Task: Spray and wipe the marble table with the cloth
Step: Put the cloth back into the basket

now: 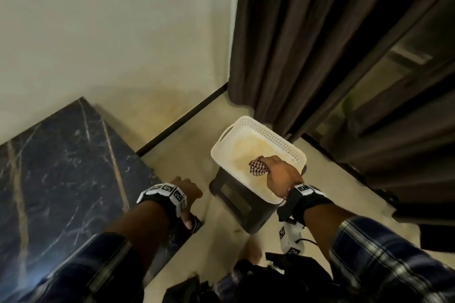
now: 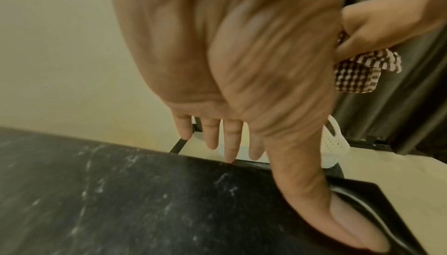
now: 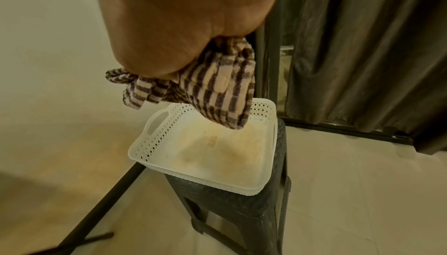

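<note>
We hold the bunched checked cloth (image 1: 257, 168) tight in our right hand (image 1: 280, 174) over the white basket (image 1: 283, 141) on the stool (image 1: 236, 200), while our left hand (image 1: 188, 189), fingers straight and holding nothing, rests at the marble desk (image 1: 61, 167) edge to steady us.

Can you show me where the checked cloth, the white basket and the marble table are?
checked cloth (image 3: 217, 87): right wrist view, on its hanging folds.
white basket (image 3: 154, 140): right wrist view, on its perforated left wall.
marble table (image 1: 61, 167): head view, on its bare top.
</note>
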